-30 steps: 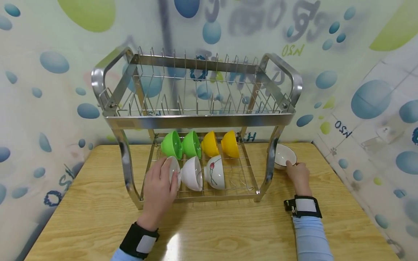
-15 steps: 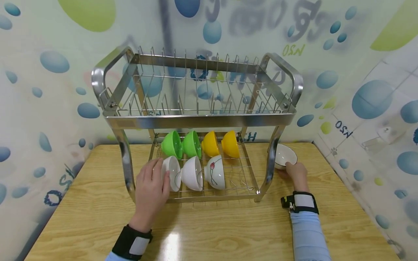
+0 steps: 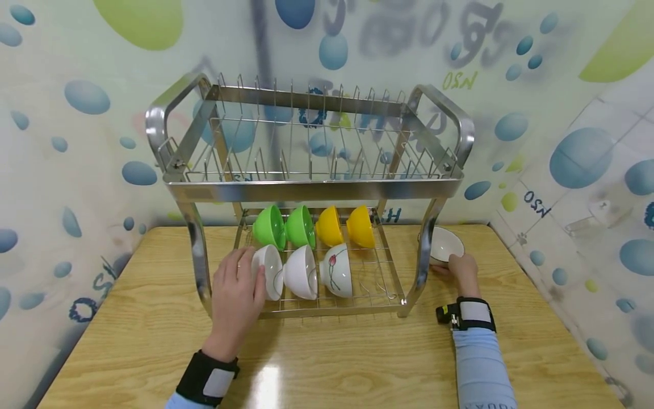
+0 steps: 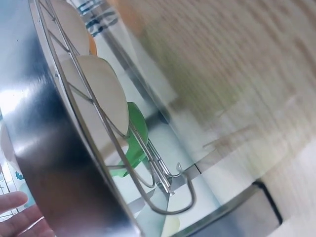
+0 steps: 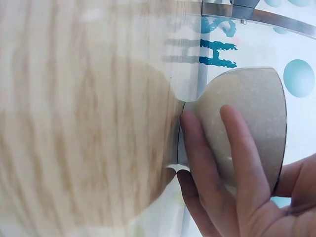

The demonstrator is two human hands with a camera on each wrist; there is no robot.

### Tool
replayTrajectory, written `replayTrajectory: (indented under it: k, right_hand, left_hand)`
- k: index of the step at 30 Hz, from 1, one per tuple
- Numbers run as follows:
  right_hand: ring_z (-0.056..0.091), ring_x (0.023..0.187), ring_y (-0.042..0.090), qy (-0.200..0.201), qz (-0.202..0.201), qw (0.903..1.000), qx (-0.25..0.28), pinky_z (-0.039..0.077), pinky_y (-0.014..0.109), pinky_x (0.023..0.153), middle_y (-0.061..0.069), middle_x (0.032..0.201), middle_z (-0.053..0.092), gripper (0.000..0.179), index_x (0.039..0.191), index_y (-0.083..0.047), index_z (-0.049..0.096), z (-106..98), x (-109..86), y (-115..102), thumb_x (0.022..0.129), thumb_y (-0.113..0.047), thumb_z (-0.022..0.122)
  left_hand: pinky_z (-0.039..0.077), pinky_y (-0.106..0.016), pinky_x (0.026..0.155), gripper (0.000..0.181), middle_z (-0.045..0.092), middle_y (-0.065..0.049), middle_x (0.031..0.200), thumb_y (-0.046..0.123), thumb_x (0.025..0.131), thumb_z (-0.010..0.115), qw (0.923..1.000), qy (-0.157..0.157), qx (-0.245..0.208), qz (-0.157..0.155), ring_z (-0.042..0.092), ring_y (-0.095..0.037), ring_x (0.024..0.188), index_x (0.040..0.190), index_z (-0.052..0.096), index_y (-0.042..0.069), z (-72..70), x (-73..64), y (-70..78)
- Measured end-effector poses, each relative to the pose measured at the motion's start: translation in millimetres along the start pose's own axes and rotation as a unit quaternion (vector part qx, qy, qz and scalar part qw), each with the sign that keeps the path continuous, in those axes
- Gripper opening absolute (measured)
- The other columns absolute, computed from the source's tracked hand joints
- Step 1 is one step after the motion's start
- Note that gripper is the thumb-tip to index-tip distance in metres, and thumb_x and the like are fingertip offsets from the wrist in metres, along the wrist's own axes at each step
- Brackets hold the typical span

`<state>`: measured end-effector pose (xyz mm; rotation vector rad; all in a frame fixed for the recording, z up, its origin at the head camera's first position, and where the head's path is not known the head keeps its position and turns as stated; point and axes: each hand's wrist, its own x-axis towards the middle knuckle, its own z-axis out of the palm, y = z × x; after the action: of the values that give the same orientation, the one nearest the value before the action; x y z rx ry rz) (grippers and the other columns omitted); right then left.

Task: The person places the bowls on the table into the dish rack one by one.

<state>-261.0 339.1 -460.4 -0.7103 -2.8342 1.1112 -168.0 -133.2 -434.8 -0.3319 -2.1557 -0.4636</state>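
At the right of the rack, my right hand [image 3: 462,270] grips an off-white bowl [image 3: 445,243] with a dark rim. In the right wrist view its fingers lie along the bowl's side [image 5: 256,113] and foot, with the thumb at the rim; the foot meets the tabletop. My left hand [image 3: 236,289] rests at the leftmost white bowl [image 3: 271,274], fingers extended and thumb by its near side. That bowl is tipped on its side on the lower tier, beside another white bowl [image 3: 300,272] and one with a red flower [image 3: 337,271].
A two-tier metal dish rack [image 3: 317,190] stands on the wooden table [image 3: 347,358]. Behind the front row are green bowls [image 3: 268,226] and yellow bowls [image 3: 360,226]. The upper tier has upright wire dividers, and a patterned wall covering [image 3: 66,187] rises behind the table.
My left hand has drawn back left from the leftmost white bowl, showing more of it. My right hand has shifted slightly left around the off-white bowl, which stays in place.
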Motion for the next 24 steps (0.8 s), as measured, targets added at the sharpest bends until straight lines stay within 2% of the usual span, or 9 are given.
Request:
replayTrajectory:
  k: [2, 6, 8, 13, 18, 21, 24]
  right_hand:
    - [0.048, 0.111, 0.051, 0.002, -0.002, 1.0, 0.002, 0.041, 0.053, 0.097, 0.045, 0.122, 0.045, 0.054, 0.12, 0.028, 0.041, 2.4, 7.3, 3.2, 0.083, -0.01, 0.029]
    - [0.046, 0.113, 0.05, 0.008, -0.005, 0.9997, 0.022, 0.04, 0.054, 0.098, 0.045, 0.125, 0.042, 0.055, 0.123, 0.029, 0.038, 2.8, 6.6, 1.6, 0.082, -0.007, 0.03]
    - [0.038, 0.122, 0.051, -0.006, 0.015, 0.9988, 0.046, 0.032, 0.055, 0.106, 0.045, 0.132, 0.034, 0.056, 0.13, 0.028, 0.027, -3.1, -10.1, -13.0, 0.084, -0.004, 0.028]
    - [0.032, 0.127, 0.048, 0.006, 0.021, 0.9937, 0.11, 0.032, 0.054, 0.107, 0.042, 0.139, 0.027, 0.057, 0.138, 0.022, 0.018, -5.7, -19.8, -15.5, 0.087, -0.003, 0.025]
    - [0.027, 0.133, 0.048, 0.016, 0.009, 0.9855, 0.168, 0.029, 0.054, 0.11, 0.04, 0.144, 0.021, 0.059, 0.142, 0.018, 0.011, -10.1, -29.0, -16.2, 0.087, 0.0, 0.023]
    - [0.027, 0.133, 0.048, 0.012, 0.006, 0.9791, 0.203, 0.032, 0.054, 0.107, 0.039, 0.145, 0.019, 0.06, 0.144, 0.016, 0.008, -13.1, -34.5, -16.9, 0.087, 0.002, 0.022]
    - [0.029, 0.131, 0.048, 0.016, 0.002, 0.9799, 0.199, 0.036, 0.053, 0.104, 0.039, 0.144, 0.02, 0.06, 0.144, 0.014, 0.009, -16.7, -40.0, -17.1, 0.087, 0.002, 0.023]
  left_hand:
    - [0.046, -0.055, 0.088, 0.039, 0.057, -0.027, 0.115, 0.02, 0.091, 0.052, 1.0, 0.005, 0.002, -0.001, 0.054, -0.043, 0.107, 0.119, 0.056, -0.008, -0.3, 1.8, -0.3]
    - [0.046, -0.056, 0.088, 0.039, 0.057, -0.027, 0.114, 0.02, 0.092, 0.053, 1.0, 0.005, 0.003, -0.004, 0.054, -0.043, 0.107, 0.119, 0.056, -0.007, -0.2, 4.6, -0.6]
    - [0.045, -0.056, 0.089, 0.039, 0.056, -0.027, 0.114, 0.021, 0.092, 0.052, 1.0, 0.002, 0.002, -0.006, 0.053, -0.043, 0.107, 0.119, 0.056, -0.007, 0.5, 4.5, -0.9]
    - [0.044, -0.055, 0.091, 0.039, 0.056, -0.027, 0.115, 0.022, 0.094, 0.05, 0.9999, -0.008, 0.003, -0.013, 0.052, -0.043, 0.109, 0.12, 0.055, -0.007, 0.7, 5.3, -0.6]
    - [0.043, -0.054, 0.092, 0.038, 0.056, -0.026, 0.116, 0.019, 0.093, 0.053, 0.9998, 0.006, -0.009, -0.018, 0.052, -0.042, 0.109, 0.12, 0.055, -0.007, 1.0, 9.9, 2.1]
    - [0.043, -0.053, 0.093, 0.037, 0.056, -0.026, 0.116, 0.017, 0.092, 0.054, 0.9995, 0.018, -0.013, -0.02, 0.052, -0.041, 0.109, 0.119, 0.055, -0.007, 1.2, 13.5, 4.0]
    - [0.043, -0.053, 0.091, 0.036, 0.056, -0.026, 0.116, 0.015, 0.091, 0.055, 0.9992, 0.028, -0.017, -0.021, 0.052, -0.041, 0.108, 0.118, 0.055, -0.008, 1.4, 16.6, 5.4]
